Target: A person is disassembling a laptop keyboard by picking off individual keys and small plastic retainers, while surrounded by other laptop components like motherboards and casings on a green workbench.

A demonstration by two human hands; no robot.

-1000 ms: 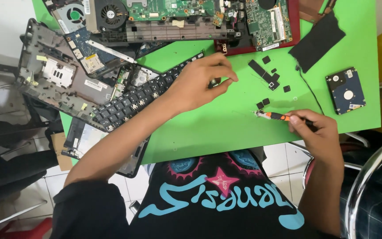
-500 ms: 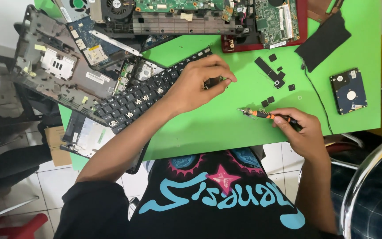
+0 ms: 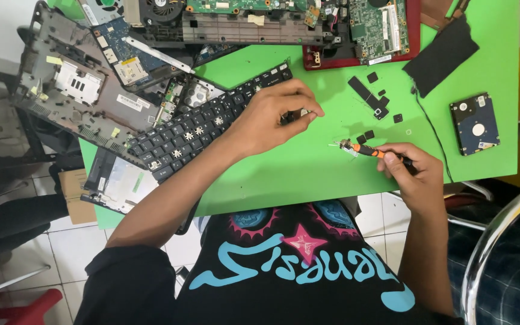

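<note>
Left hand (image 3: pixel 272 117) pinched a small part at the black keyboard's (image 3: pixel 200 129) end; right hand (image 3: pixel 410 171), drawn nearer since, gripped an orange-collared screwdriver (image 3: pixel 368 150) over the green desk (image 3: pixel 308 168).

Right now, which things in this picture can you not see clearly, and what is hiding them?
- Small part under the left hand: the fingers cover it, head view.
- Tip of the orange-handled tool: too small to tell its kind; the right hand hides its back end.
- Keyboard: its right end lies under the left hand.
- Circuit boards: cut off by the top edge.
- Hard drive: its label is too small.
</note>
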